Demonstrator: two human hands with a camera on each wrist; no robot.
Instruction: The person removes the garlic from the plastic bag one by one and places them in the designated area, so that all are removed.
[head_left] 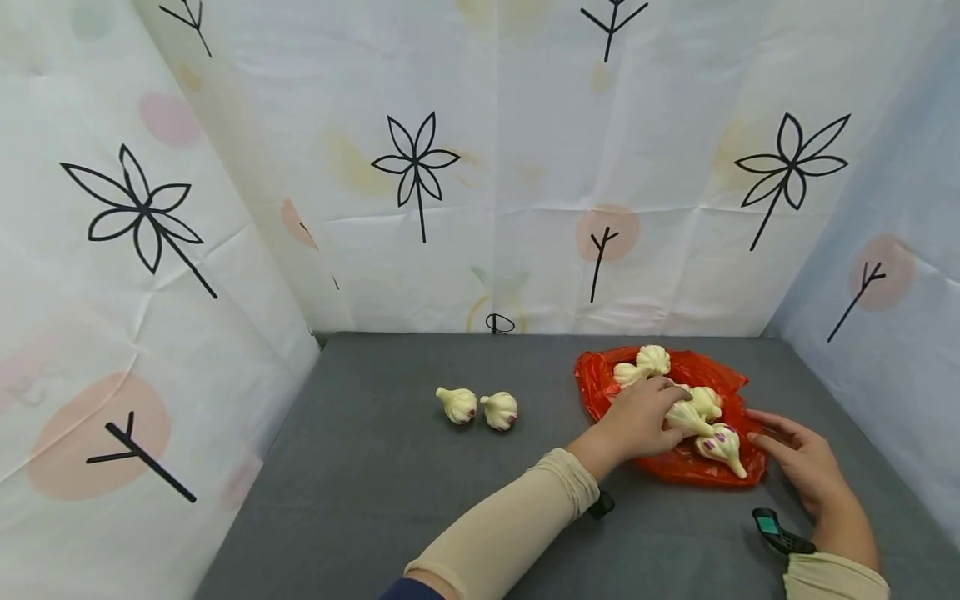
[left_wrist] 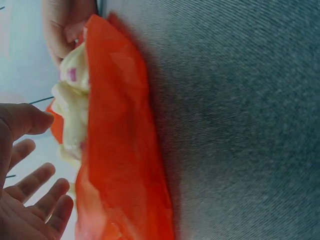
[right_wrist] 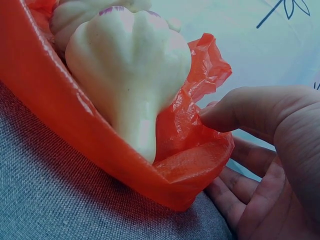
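Note:
A red plastic bag (head_left: 678, 477) lies spread at the right of the grey table, with several garlic bulbs (head_left: 722, 447) on it. Over these bulbs reaches my left hand (head_left: 639, 419); in the left wrist view its fingers (left_wrist: 37, 182) are spread and loosely bent, with no bulb between them. At the bag's right edge, my right hand (head_left: 806, 462) pinches the red plastic, thumb inside and fingers outside in the right wrist view. A pale bulb with purple marks (right_wrist: 127, 60) sits close to that hand, stem toward the bag's rim.
Two more garlic bulbs, one on the left (head_left: 457, 405) and one on the right (head_left: 499, 411), lie side by side on the grey tabletop (head_left: 390, 483), left of the bag. Patterned white cloth (head_left: 525, 167) hangs behind the table and along both sides.

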